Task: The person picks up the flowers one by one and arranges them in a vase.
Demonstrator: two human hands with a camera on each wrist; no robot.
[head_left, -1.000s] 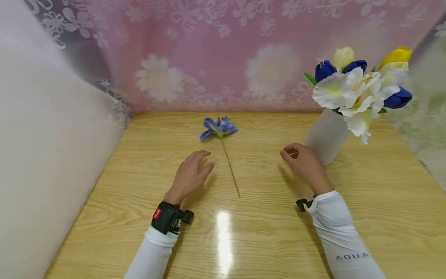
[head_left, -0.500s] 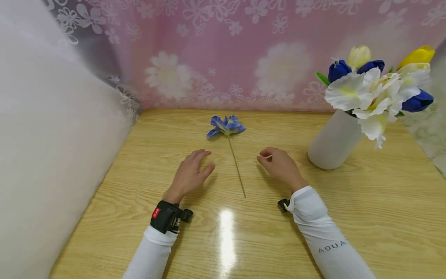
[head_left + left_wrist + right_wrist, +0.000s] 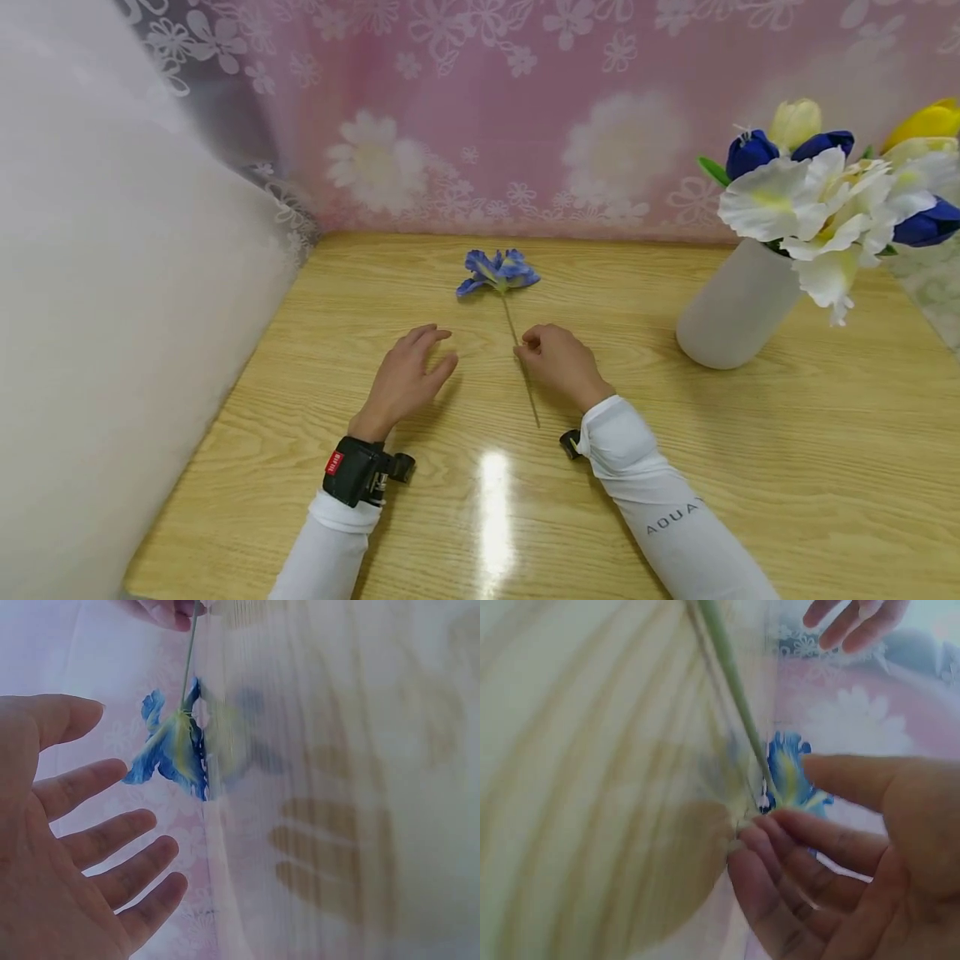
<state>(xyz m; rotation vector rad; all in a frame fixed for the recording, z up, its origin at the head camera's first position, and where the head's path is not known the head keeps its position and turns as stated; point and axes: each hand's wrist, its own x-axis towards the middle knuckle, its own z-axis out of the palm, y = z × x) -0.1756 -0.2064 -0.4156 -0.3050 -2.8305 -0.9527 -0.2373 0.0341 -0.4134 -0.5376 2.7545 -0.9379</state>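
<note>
A blue artificial iris [image 3: 498, 272] lies on the wooden table, its petals toward the back and its thin stem [image 3: 528, 383] running toward the front. At the middle of that stem is my right hand [image 3: 558, 362], fingertips right beside it. In the right wrist view a gap shows between the thumb [image 3: 847, 776] and the bent fingers, and the green stem [image 3: 731, 675] passes just past the fingertips. My left hand [image 3: 408, 375] hovers to the left of the flower with its fingers spread and nothing in them, as the left wrist view also shows.
A white vase [image 3: 738, 304] stands at the right, holding white, yellow and dark blue artificial flowers [image 3: 832, 208]. Behind the table [image 3: 375, 517] hangs a pink floral curtain [image 3: 510, 125]. A pale surface [image 3: 150, 275] rises along the left side.
My right hand has moved left from beside the vase to the iris stem. The left hand has stayed nearly in place. The head view has shifted slightly left.
</note>
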